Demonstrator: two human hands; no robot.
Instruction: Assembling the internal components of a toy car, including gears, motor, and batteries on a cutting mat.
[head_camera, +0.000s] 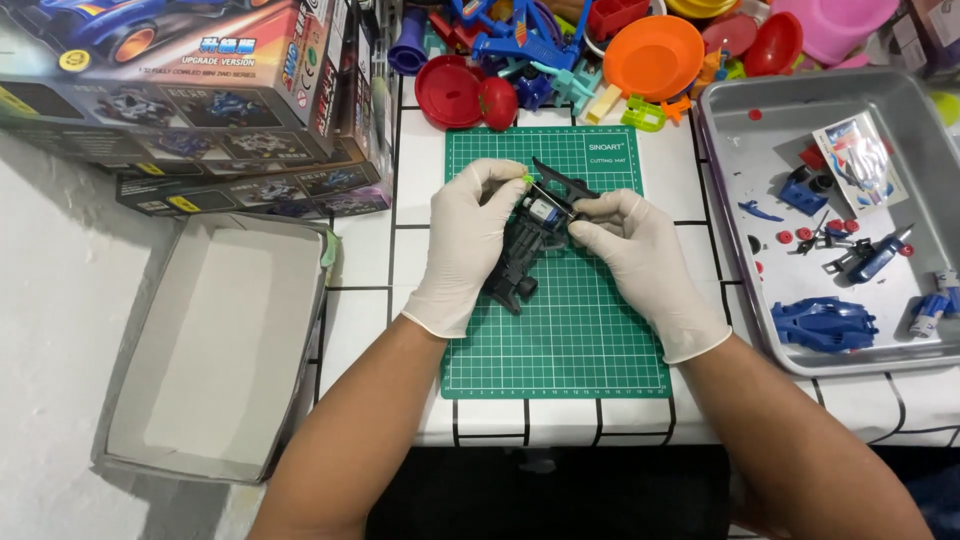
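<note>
A white table with a black grid (420, 165) is carrying a green cutting mat (580, 340). Over it, the black plastic toy-car chassis (525, 250) is sitting gripped between both hands — the gloved left hand (468, 245) pinching its upper end, the gloved right hand (640, 265) pressing at the small silver motor (543, 210). A thumb slipping could pop the motor loose toward the grey metal tray (725, 200) of blue parts.

green cutting mat (560, 340) | grey tray (725, 190) | empty box (215, 350) | orange bowl (655, 55)
</note>
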